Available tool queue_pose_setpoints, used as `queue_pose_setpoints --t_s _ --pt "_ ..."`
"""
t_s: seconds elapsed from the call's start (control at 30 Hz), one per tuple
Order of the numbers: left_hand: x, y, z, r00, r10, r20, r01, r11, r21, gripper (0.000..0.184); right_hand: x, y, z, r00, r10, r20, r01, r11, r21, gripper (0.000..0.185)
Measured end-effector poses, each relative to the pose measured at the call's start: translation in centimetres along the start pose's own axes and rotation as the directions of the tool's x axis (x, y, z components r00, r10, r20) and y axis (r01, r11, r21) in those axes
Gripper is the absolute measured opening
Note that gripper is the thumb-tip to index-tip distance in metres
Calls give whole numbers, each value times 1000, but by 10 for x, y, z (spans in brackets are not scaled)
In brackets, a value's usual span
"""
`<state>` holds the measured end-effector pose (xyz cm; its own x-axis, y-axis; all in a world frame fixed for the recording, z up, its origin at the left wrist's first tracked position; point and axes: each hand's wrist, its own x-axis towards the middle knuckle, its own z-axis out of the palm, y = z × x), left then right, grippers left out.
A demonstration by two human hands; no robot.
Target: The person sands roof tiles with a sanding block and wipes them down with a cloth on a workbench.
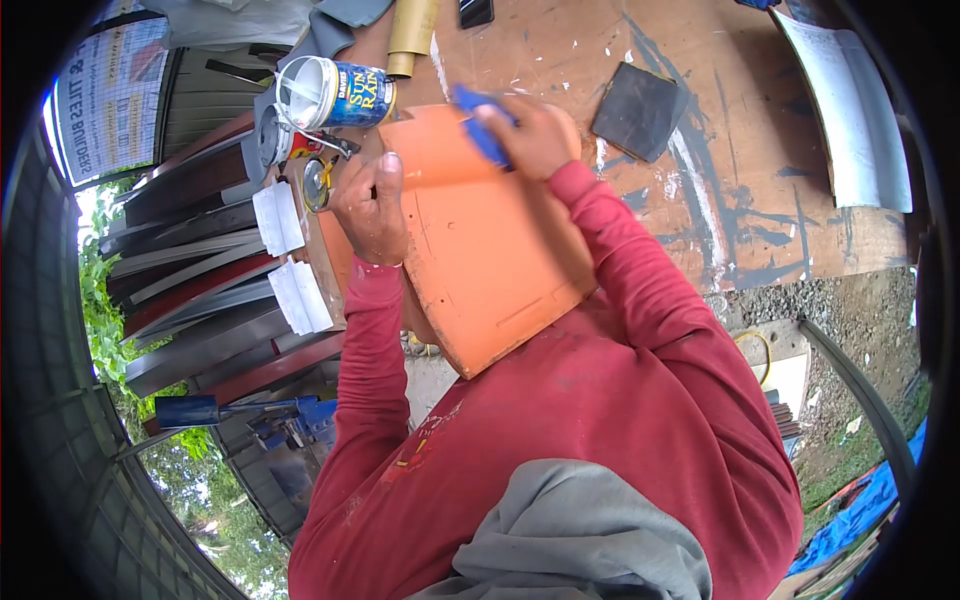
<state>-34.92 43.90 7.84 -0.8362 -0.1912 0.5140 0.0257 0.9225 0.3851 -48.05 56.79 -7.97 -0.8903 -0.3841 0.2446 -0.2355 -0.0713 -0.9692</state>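
An orange roof tile [490, 250] lies tilted at the table's near edge, its lower end against my red shirt. My right hand [535, 135] is closed around a flat blue thing [484, 128] over the tile's upper part; its kind is unclear. At the tile's left edge, my left hand [372, 210] is curled into a fist with the thumb up; what it grips, if anything, is hidden. Beyond that fist, a blue-labelled paint can [360, 95] with a wire handle lies on its side. A small open tin [317, 185] sits close to the left wrist.
A dark square pad [638, 112] lies on the brown tabletop [560, 50], right of the tile. Farther right is a curved light-grey panel [850, 115]. A yellowish roll [412, 35] lies at the back. Long metal profiles [200, 260] are stacked at the left.
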Motion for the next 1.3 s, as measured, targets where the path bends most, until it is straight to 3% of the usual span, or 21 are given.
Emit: queue_pose_setpoints --t_s 0.03,0.13,0.2,0.23,0.27,0.3,0.37,0.4,0.43,0.47,0.53,0.63,0.7,0.77,0.83,0.9,0.93,1.13,1.2,1.23,1.3 --pt "-2 2 -3 1000 -26 17 25 999 26 41 3 26 -12 980 192 58 -196 978 70 53" --pt "-1 -4 -4 1000 -16 22 17 999 -37 40 26 49 -29 987 158 41 -148 971 -188 52" --pt "-3 4 -6 996 -62 56 65 996 -58 40 30 3 -21 864 437 252 -473 875 103 50" --pt "0 8 -5 992 -100 79 106 992 -74 40 33 -14 -6 852 377 363 -479 841 250 49" --pt "4 8 -3 992 -95 79 102 991 -83 40 29 -58 -3 883 258 391 -389 870 304 48" --pt "5 8 -3 994 -78 78 85 992 -92 39 33 -58 24 962 -92 257 1 942 336 46" --pt "4 4 -3 995 -63 80 71 992 -101 39 39 -63 36 861 -506 -44 508 861 34 47" --pt "6 -2 0 998 -32 55 38 992 -117 41 40 -71 22 958 -222 184 182 960 210 51" --pt "6 -8 2 1000 -2 28 5 992 -130 45 39 -74 10 896 47 442 -192 938 290 55" --pt "4 -11 1 1000 -2 23 5 992 -129 45 46 -64 0 812 129 569 -335 902 273 65" --pt "0 -17 -1 1000 -6 31 9 994 -105 45 55 -22 -13 796 402 453 -452 892 1 72" --pt "0 -21 -4 998 -6 70 12 997 -76 40 46 54 -26 873 363 326 -342 932 -122 72" --pt "5 -22 -5 997 -22 80 27 997 -73 42 31 70 -21 957 290 -29 -291 946 -140 70" --pt "4 -26 -2 995 -47 91 53 997 -64 43 13 67 -17 951 286 -117 -299 947 -119 66" --pt "3 -29 10 980 -180 -86 148 946 -287 50 -15 44 -10 954 199 -224 -192 980 50 56" --pt "1 -32 8 945 -327 -11 298 872 -388 53 -43 5 20 947 20 -319 5 997 78 50" --pt "-1 -32 8 886 -458 76 438 770 -464 58 -56 -36 21 972 -21 -234 40 997 73 49" --pt "1 -2 17 822 -567 56 453 591 -667 63 -98 -89 8 924 -382 29 374 916 141 45" --pt "-2 0 15 820 -562 107 462 541 -703 60 -113 -94 -17 792 -364 490 133 886 444 40" --pt "-3 0 14 818 -564 112 467 538 -701 60 -117 -94 -31 795 -359 489 128 887 443 40" --pt "-4 -3 11 831 -548 91 441 551 -709 61 -124 -92 -58 548 -350 760 -128 862 490 36"
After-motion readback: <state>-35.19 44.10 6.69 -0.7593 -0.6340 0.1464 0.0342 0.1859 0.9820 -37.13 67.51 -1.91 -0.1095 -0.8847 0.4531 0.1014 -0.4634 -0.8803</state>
